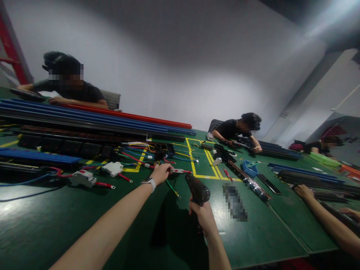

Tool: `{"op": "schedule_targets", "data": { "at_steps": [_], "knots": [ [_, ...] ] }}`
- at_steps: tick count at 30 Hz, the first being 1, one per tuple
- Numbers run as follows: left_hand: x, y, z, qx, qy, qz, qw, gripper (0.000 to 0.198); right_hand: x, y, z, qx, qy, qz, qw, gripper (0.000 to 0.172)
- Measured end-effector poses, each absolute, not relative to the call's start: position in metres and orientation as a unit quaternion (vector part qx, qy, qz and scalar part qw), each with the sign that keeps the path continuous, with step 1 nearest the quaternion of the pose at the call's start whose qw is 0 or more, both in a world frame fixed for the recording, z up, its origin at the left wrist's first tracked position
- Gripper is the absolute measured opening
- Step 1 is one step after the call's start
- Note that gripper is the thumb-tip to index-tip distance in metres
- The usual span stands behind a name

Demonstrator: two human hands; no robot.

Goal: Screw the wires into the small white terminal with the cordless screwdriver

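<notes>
My right hand [204,215] is wrapped round the grip of a dark power screwdriver [198,189], which points away over the green table. The tool's tip is beside a small white and red breaker [177,170] with a red wire. At that breaker's left end is my left hand [161,173], wearing a watch, its fingers closed on it. A green wire [173,189] hangs down just below my left hand. To the left lie two white breakers, one nearer [83,178] and one farther [113,168], each with red wire ends.
Blue rails [84,122] and a red rail [135,117] run along the back left. A blue box [249,168], a red screwdriver [227,174] and a long dark strip [247,180] lie right. Other people sit around the table.
</notes>
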State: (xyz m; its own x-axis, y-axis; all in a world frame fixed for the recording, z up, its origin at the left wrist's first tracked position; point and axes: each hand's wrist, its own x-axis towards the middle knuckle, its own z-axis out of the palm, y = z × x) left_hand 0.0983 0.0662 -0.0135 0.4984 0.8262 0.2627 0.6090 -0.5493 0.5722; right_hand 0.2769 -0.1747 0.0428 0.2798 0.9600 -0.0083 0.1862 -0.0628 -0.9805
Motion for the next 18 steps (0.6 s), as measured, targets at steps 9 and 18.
{"op": "schedule_targets", "data": {
  "at_steps": [9, 18],
  "knots": [
    [0.098, 0.064, -0.011, 0.835, 0.433, 0.263, 0.216, 0.031, 0.268, -0.179, 0.050, -0.629, -0.455, 0.362, 0.515, 0.018],
    [0.100, 0.063, -0.010, 0.827, 0.441, 0.268, 0.224, 0.029, 0.279, -0.172, 0.043, -0.621, -0.466, 0.394, 0.492, 0.021]
  ]
}}
